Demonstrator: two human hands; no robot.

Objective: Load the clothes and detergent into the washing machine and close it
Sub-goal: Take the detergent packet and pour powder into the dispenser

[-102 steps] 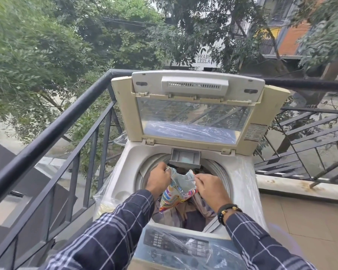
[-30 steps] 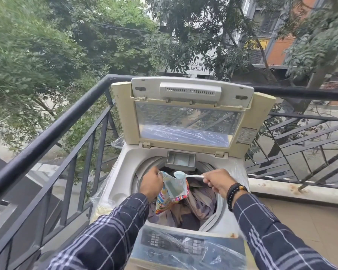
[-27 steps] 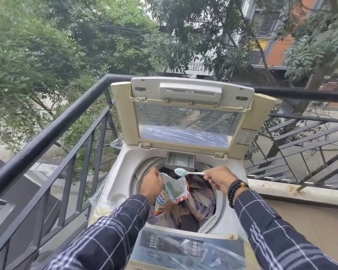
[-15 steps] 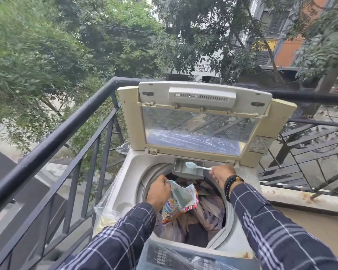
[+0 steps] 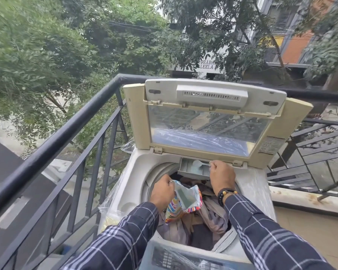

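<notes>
Top-loading washing machine at balcony corner, lid raised upright against the far side, drum mouth fully exposed. Black railing running close along the left flank; more railing behind and to the right, beyond the lid. Low ledge just beside the right flank, tiled floor open on that side.

Clothes: heaped inside the drum, dull brown, grey and dark pieces, filling the near and right part up towards the rim. Control panel under clear plastic wrap at the near edge, between the two plaid sleeves.

Detergent drawer: small grey tray pulled out from the back rim, overhanging the far edge of the drum, directly below the lid hinge line. Pale spoon lying over the tray, bowl to the left, handle running right into the fingers.

Right hand: above the far right of the drum, fingers pinched tight on the spoon handle at the tray's right edge; beaded wristband at the wrist.

Left hand: over the left rim of the drum, fingers curled closed on the top edge of a striped, multicoloured detergent packet, torn mouth open and facing up, body hanging above the clothes. Clear gap between the packet and the tray.
</notes>
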